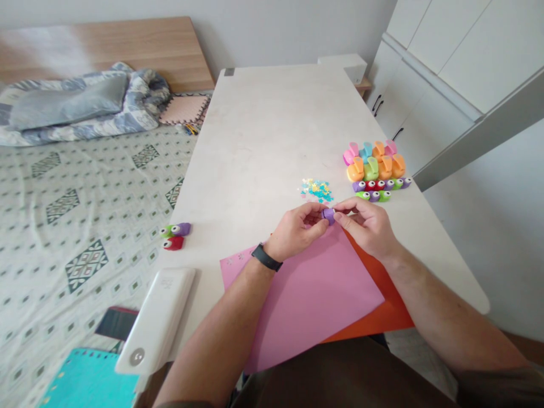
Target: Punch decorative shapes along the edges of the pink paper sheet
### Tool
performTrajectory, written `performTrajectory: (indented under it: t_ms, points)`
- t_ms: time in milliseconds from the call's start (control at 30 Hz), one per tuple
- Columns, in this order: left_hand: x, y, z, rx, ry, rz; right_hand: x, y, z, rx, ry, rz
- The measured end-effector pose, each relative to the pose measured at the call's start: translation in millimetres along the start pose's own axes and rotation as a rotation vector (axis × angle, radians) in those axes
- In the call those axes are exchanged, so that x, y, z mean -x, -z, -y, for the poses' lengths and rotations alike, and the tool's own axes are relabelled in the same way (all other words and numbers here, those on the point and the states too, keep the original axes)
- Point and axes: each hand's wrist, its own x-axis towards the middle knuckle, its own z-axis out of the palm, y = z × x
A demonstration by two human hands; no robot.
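Both my hands meet over the far edge of a pink paper sheet (306, 300) and hold a small purple craft punch (327, 213) between their fingertips. My left hand (295, 229), with a black band on its wrist, pinches the punch from the left. My right hand (368, 224) pinches it from the right. An orange sheet (378, 314) lies under the pink one. A little heap of blue and yellow paper cut-outs (317, 190) lies just beyond my hands.
A cluster of coloured punches (376, 167) stands on the white table (276, 124) at the right. Two small punches, purple-green (176, 229) and red (173, 243), sit near the left edge. A white device (155, 320) overhangs the near-left corner. A bed lies left; white cabinets stand right.
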Motion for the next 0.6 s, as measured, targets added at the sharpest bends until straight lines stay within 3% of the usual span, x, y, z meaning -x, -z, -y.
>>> performTrajectory:
  t_ms: [433,600]
  points:
    - [0.5,1.4,-3.6,-0.025,-0.001,0.006,-2.8,3.4,-9.0,-0.137,0.014,0.019]
    - [0.2,1.2,-2.4,-0.072,-0.011,-0.012,-2.7,3.5,-7.5,-0.066,0.02,0.023]
